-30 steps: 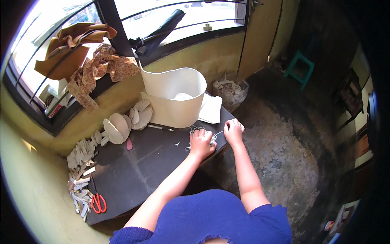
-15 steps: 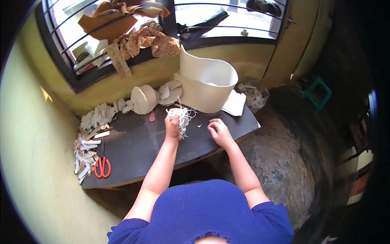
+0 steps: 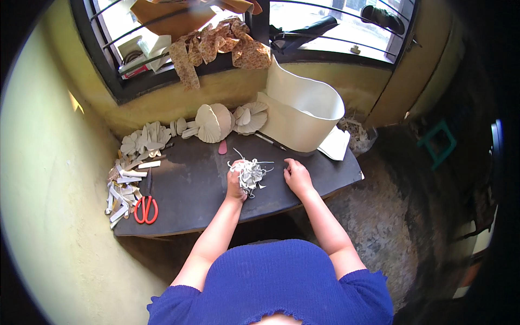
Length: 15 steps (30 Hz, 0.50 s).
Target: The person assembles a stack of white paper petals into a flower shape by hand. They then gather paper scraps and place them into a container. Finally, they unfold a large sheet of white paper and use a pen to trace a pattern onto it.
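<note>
Over the middle of the dark table (image 3: 189,195), my left hand (image 3: 235,187) grips a tangled bunch of thin white scraps (image 3: 252,174), with curly strips sticking out on several sides. To its right, my right hand (image 3: 298,177) rests at the tabletop near the front edge. Its fingers are curled in, and whatever may be inside them is hidden. A small pink oval piece (image 3: 222,147) lies beyond my left hand. Behind both hands is a pen-like stick (image 3: 271,141), beside a large curled cream sheet (image 3: 298,127).
Red-handled scissors (image 3: 145,210) lie at the left, beside a heap of pale offcuts (image 3: 122,195). Stacks of cream scalloped pieces (image 3: 214,123) line the wall. A folded white sheet (image 3: 335,144) sits at the right end, near a clear bag of scraps (image 3: 359,136). A green stool (image 3: 440,142) stands beyond.
The view has shifted, moving the table's contents rightward in the picture. My left hand still holds the white bunch, now turned more into view. The loose scrap between my hands no longer shows separately.
</note>
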Motion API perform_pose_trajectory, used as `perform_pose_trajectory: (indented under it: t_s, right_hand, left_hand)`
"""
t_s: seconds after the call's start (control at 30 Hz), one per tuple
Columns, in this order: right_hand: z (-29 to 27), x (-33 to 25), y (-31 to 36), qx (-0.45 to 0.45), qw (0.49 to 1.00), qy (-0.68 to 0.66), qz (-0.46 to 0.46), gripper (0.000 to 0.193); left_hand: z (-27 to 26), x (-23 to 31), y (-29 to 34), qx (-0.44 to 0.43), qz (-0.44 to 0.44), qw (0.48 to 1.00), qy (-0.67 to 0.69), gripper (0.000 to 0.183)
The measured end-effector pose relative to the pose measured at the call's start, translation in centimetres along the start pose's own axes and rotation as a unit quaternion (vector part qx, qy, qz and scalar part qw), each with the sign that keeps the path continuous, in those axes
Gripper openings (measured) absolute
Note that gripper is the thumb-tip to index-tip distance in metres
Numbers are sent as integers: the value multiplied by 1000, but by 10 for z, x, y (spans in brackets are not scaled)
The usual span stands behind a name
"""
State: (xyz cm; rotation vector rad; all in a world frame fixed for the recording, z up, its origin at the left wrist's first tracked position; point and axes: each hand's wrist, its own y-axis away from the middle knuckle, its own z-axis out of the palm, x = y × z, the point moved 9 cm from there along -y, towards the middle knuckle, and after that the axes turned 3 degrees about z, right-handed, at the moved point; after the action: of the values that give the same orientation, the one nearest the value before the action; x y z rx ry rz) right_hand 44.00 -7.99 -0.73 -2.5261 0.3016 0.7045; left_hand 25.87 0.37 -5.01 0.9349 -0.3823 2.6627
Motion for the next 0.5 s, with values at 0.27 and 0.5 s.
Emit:
perform_pose_trajectory:
  t_s: [0.27,0.5]
  right_hand:
    - [14,5,-12,-64,997,43,0,19]
    - [7,-25,-9,-88,935,-322,121,24]
  left_hand:
    - [-1,-1,4,-3,-7,1000,25,39]
    - [-4,-1,7,22,-23,996,82,36]
